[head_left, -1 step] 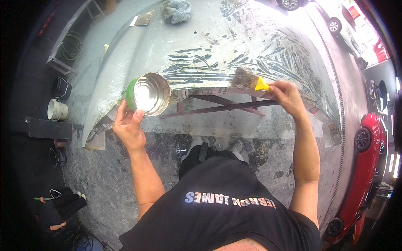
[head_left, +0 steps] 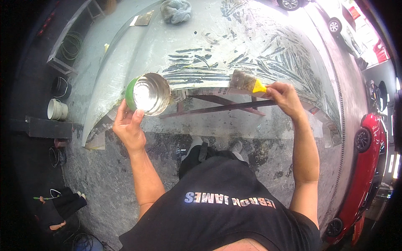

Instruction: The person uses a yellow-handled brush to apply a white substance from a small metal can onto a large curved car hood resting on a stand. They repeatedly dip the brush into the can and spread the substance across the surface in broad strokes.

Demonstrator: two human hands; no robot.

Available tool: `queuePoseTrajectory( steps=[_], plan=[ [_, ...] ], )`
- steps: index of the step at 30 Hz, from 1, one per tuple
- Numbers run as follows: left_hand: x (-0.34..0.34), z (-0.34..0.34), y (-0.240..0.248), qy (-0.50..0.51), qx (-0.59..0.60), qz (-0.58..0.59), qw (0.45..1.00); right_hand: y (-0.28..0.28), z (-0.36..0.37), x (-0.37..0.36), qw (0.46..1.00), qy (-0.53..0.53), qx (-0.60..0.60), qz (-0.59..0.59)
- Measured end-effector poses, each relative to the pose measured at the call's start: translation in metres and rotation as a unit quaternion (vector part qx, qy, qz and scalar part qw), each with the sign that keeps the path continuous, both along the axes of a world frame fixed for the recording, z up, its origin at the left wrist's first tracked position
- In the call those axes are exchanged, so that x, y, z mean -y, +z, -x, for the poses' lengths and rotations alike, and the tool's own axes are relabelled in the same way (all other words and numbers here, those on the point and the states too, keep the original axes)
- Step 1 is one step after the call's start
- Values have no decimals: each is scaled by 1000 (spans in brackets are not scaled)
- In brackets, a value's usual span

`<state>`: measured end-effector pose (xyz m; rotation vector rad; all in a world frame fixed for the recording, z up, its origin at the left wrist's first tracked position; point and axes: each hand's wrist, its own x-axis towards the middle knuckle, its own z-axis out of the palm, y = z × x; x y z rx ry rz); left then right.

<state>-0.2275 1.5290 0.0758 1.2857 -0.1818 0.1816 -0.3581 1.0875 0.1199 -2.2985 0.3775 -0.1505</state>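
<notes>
While beyond the can [head_left: 161, 93], blue-grey wad [head_left: 176, 11].

the left forearm [head_left: 146, 180] slants up and leftward to a nearly straight wrist, the left hand [head_left: 130, 130] raised with its fingers curled in a grip and its thumb upright on the inner side. the right forearm [head_left: 305, 140] rises almost vertically, elbow bent — its wrist turns inward, and the right hand [head_left: 285, 98] points left in a pinch between thumb and fingers. the hands are well apart — the right one farther forward.
</notes>
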Motion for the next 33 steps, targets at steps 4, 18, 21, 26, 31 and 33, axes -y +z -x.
queuePoseTrajectory(
  steps=[4,18,21,26,31,33],
  plan=[
    [-10,1,-1,23,7,-3,1000,9,-17,-1,992,-9,24,124],
    [-7,29,22,30,-25,4,999,7,-13,25,989,93,70,90],
    [0,29,19,35,-9,-6,999,-3,-24,33,987,141,-8,76],
    [3,40,27,43,-9,-13,999,9,-33,65,986,121,51,102],
    [0,52,30,47,-24,-5,999,34,-26,60,991,104,67,54],
    [0,55,25,62,-30,9,998,42,-16,53,990,71,117,-42]
  ],
)
